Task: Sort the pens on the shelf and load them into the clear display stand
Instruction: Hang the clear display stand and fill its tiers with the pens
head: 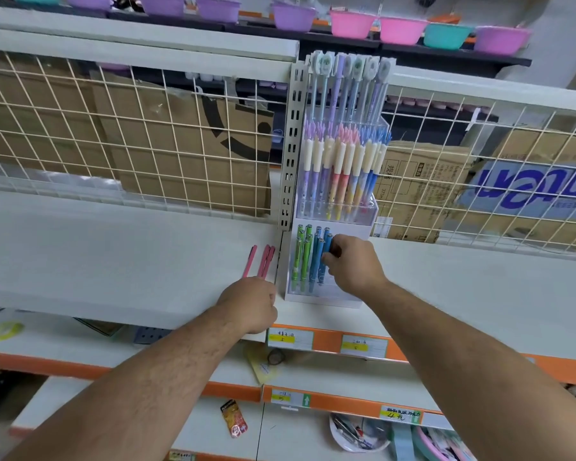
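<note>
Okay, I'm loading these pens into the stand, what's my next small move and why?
Probably let the blue pen under your right hand settle into the bottom tier of the clear stand, beside the green pens. Then pass over the pink pens that your left hand is holding outside the stand.

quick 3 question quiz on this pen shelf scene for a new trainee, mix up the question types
1. True or false: the left hand holds pink pens.
2. Which colour pen is the right hand placing in the clear display stand? A) blue B) green C) pink
3. Fill in: in the lowest tier, the green pens stand to the ____ of the blue pens.

Key: 1 true; 2 A; 3 left
</note>
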`<state>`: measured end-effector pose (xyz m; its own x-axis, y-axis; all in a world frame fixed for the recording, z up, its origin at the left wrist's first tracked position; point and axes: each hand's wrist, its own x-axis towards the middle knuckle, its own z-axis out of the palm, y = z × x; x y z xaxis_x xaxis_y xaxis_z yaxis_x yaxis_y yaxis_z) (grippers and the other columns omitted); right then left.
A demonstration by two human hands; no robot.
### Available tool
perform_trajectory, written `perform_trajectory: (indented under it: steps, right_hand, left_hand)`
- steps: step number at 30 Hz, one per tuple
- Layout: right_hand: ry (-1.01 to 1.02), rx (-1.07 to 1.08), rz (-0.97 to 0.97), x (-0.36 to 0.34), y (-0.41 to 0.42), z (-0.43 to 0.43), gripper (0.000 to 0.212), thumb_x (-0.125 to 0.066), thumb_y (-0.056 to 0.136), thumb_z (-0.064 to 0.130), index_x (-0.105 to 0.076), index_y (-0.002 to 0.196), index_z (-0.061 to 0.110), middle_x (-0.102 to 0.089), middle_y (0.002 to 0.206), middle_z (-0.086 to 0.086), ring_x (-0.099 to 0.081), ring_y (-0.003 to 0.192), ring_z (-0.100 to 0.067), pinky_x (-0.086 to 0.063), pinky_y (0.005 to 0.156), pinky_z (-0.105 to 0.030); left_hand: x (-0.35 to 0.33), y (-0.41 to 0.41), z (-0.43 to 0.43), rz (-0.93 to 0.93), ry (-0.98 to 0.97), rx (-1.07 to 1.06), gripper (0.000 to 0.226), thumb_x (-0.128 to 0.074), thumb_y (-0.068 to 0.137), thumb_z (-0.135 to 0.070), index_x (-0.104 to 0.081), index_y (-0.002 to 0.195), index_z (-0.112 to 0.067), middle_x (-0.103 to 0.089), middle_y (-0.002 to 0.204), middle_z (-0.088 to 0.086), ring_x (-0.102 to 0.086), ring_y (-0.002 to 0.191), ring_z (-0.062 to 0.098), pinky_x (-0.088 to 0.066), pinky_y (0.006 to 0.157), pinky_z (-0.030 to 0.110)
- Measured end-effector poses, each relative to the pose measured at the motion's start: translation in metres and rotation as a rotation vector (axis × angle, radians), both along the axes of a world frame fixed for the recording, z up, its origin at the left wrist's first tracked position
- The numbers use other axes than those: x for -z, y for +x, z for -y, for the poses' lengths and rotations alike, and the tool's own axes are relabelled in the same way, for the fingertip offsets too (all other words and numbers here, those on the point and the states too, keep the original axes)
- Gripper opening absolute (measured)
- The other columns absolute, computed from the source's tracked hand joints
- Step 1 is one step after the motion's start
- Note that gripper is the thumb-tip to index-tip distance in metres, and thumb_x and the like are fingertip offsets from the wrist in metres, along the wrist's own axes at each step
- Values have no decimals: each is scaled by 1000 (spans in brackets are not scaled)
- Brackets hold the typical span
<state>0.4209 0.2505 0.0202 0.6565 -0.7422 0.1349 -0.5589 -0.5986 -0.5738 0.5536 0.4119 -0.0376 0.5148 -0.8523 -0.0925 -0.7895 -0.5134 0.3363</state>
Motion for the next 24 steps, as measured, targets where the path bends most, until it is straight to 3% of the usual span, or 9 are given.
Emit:
perform_trajectory:
  steps: [6, 15, 20, 24]
  right_hand:
    - [44, 20, 11, 2, 0, 0, 12, -66, 97, 21, -68, 99, 9, -71, 88, -9, -70, 81, -26, -60, 78, -42]
    - [70, 38, 4, 10, -6, 1, 6, -69, 94, 17, -71, 93, 11, -71, 86, -7, -70, 81, -24, -59, 79, -38]
    - [38, 106, 29, 17, -16, -3, 13, -74, 89, 28, -63, 85, 21, -64, 80, 7, -61, 75, -16, -48, 65, -28]
    - [63, 19, 0, 23, -27, -15, 20, -72, 88, 31, -60, 74, 24, -64, 72, 9, -62, 69, -14, -52, 62, -30]
  left_hand:
    - [2, 2, 1, -6, 6, -3, 6, -60, 83, -21, -64, 85, -25, -59, 93, -8, -57, 86, 14, -49, 71, 27]
    - [3, 0, 2, 2, 4, -19, 3, -61, 80, -23, -62, 79, -25, -59, 89, -9, -57, 82, 13, -50, 68, 28]
    - [3, -2, 1, 9, 1, -19, 3, -61, 82, -24, -63, 84, -25, -57, 91, -9, -56, 84, 12, -49, 70, 27]
    - [3, -5, 0, 13, 4, -23, 5, -62, 84, -27, -63, 88, -25, -55, 95, -9, -55, 88, 13, -46, 70, 26]
